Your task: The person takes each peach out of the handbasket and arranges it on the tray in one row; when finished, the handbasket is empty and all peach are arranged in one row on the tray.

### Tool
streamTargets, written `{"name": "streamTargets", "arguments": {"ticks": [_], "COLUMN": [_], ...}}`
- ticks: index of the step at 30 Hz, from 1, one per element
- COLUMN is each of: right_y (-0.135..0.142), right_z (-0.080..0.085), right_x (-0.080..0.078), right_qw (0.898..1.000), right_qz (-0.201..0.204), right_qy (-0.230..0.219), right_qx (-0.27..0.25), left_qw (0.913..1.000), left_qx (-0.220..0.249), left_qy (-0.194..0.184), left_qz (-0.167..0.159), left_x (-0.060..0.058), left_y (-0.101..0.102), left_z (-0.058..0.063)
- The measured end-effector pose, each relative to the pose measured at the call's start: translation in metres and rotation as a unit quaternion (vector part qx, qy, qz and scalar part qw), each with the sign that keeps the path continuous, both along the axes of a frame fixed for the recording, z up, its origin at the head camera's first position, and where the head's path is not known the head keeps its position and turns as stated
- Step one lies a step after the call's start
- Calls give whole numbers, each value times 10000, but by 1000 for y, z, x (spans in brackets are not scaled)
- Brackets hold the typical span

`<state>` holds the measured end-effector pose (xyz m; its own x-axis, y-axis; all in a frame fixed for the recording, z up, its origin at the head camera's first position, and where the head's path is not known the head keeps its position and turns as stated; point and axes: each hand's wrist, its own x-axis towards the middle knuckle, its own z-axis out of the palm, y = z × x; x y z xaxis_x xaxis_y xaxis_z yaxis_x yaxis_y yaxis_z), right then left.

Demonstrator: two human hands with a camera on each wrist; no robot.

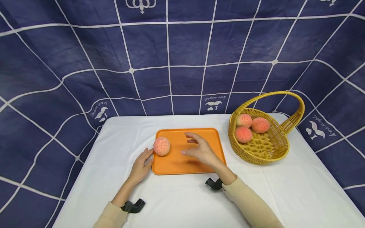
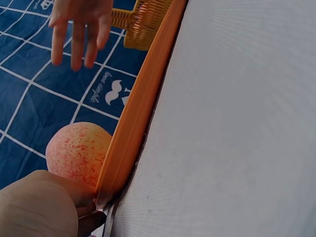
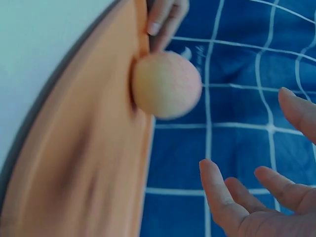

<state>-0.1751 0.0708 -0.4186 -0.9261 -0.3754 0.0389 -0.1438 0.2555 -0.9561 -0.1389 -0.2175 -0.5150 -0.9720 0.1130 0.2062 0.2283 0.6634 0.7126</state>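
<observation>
A peach (image 1: 161, 146), pinkish orange with red speckles, sits at the left side of an orange tray (image 1: 182, 164). My left hand (image 1: 141, 166) rests at the tray's left rim, fingers fairly straight, with fingertips close beside the peach. In the left wrist view that hand (image 2: 44, 205) partly overlaps the peach (image 2: 79, 150) and meets the tray corner. Over the right half of the tray hovers my right hand (image 1: 201, 150), thumb and fingers spread apart with nothing between them. The right wrist view shows its fingers (image 3: 222, 197) loosely bent, away from the peach (image 3: 167, 85).
A yellow woven basket (image 1: 236, 148) with a tall arched handle stands right of the tray, holding three peaches (image 1: 260, 125) toward its back left. White cloth (image 1: 176, 199) covers the table. A blue curtain with white lines (image 1: 185, 79) hangs behind it.
</observation>
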Motion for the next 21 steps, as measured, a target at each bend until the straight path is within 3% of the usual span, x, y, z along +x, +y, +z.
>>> {"name": "streamTargets", "arguments": {"ticks": [5, 12, 16, 21], "right_y": [42, 111, 148, 181], "right_z": [15, 27, 27, 19], "right_x": [12, 11, 0, -16], "right_qw": [9977, 9778, 9644, 9527], "right_qz": [-234, -1428, -2182, -2762], "right_qy": [424, 1308, 1426, 1162], "right_qx": [-476, -798, -440, 506], "left_qw": [9999, 10000, 9997, 9999], "left_qx": [23, -24, -42, 0], "left_qy": [-120, 76, 258, 152], "left_qz": [-13, 1, 22, 1], "left_x": [1, -1, 0, 1], "left_y": [-1, 0, 0, 0], "left_z": [1, 1, -1, -2]}}
